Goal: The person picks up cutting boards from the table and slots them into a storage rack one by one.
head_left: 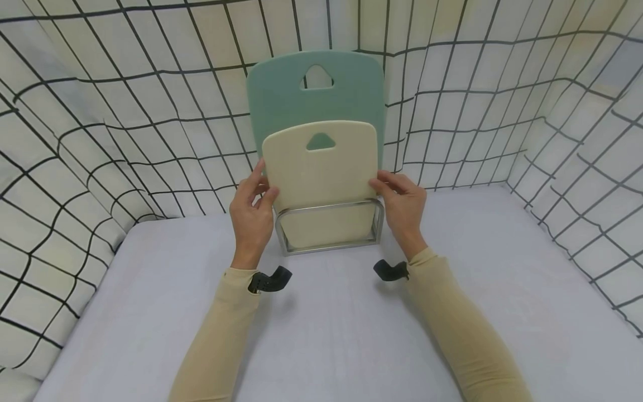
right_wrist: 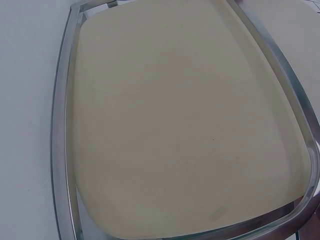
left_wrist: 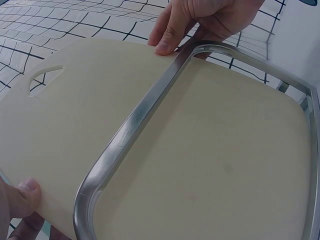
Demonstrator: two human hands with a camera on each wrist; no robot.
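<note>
A cream cutting board [head_left: 321, 173] with a handle slot stands upright in a metal rack [head_left: 329, 248], behind its front frame. My left hand [head_left: 252, 218] pinches the board's left edge between thumb and fingers, just above the rack. On the opposite edge, my right hand [head_left: 404, 204] grips it the same way, thumb on the front face. A larger green cutting board [head_left: 316, 106] rises behind the cream one, its lower part hidden. In the left wrist view, both thumbs press the cream board [left_wrist: 200, 145] near the rack's top bar [left_wrist: 145, 110].
The rack stands on a white tabletop [head_left: 331, 335] toward the back. A dark wire grid [head_left: 176, 117] over white panels encloses the back and both sides, close behind the green board. A black camera mount sits on each wrist.
</note>
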